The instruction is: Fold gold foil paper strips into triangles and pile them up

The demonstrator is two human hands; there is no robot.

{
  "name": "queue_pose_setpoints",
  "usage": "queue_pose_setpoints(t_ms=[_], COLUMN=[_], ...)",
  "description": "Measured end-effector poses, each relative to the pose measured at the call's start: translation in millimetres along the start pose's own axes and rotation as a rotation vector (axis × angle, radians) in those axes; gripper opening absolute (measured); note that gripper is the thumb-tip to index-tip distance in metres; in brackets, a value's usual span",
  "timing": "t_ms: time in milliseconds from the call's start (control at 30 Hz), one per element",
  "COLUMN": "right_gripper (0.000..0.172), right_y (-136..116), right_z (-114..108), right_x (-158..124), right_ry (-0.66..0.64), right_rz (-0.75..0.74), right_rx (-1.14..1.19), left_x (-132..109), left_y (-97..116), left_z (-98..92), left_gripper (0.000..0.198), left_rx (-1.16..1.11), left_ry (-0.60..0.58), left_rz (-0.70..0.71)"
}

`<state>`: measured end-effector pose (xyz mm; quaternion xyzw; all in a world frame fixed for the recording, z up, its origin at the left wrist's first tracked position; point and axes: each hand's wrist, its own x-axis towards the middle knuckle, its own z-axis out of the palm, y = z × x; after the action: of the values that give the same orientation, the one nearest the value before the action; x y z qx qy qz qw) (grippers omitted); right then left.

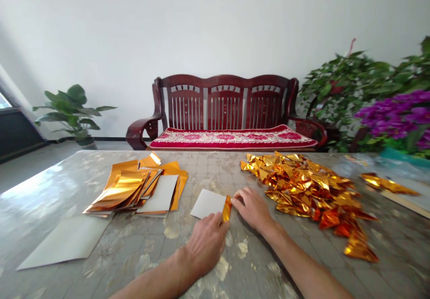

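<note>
In front of me lies a small sheet of gold foil paper (208,204), its white back facing up. A narrow strip along its right edge is folded over and shows gold. My left hand (207,240) has its fingers closed on the near end of that fold. At the far end of the fold, my right hand (253,207) pinches the edge between thumb and fingertips. Left of the sheet is a loose stack of gold foil papers (129,187), some with white sides up. To the right spreads a heap of folded gold foil pieces (298,187).
A larger pale sheet (63,240) lies at the table's left. At the right are clear plastic (358,162) and a board (406,202) with gold foil by it. Beyond the patterned tabletop (141,249) stand a wooden bench (225,101), a potted plant (75,110) and purple flowers (399,113).
</note>
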<state>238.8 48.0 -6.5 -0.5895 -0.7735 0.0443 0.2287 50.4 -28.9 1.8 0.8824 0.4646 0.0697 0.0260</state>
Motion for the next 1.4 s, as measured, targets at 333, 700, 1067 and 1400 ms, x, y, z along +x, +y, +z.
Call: queue_pose_setpoints(t_ms=[333, 700, 1067, 1400], right_gripper=[0.006, 0.017, 0.011, 0.022], right_y=[-6.7, -25.7, -20.5, -9.2], right_z=[12.4, -7.1, -10.0, -14.0], right_x=[3.4, -10.6, -8.2, -7.8], right_ry=[-0.022, 0.306, 0.48, 0.232], right_rz=[0.019, -0.517, -0.579, -0.558], right_rx=[0.322, 0.335, 0.221, -0.126], left_x=[3.7, 22.5, 21.5, 15.4], left_y=[-6.7, -34.1, -50.6, -56.4], left_z=[4.5, 4.9, 3.2, -1.8], left_gripper=[0.015, 0.047, 0.009, 0.022], left_rx=[-0.052, -0.539, -0.694, -0.026], left_ry=[0.101, 0.562, 0.872, 0.483], left_rz=[0.022, -0.139, -0.073, 0.028])
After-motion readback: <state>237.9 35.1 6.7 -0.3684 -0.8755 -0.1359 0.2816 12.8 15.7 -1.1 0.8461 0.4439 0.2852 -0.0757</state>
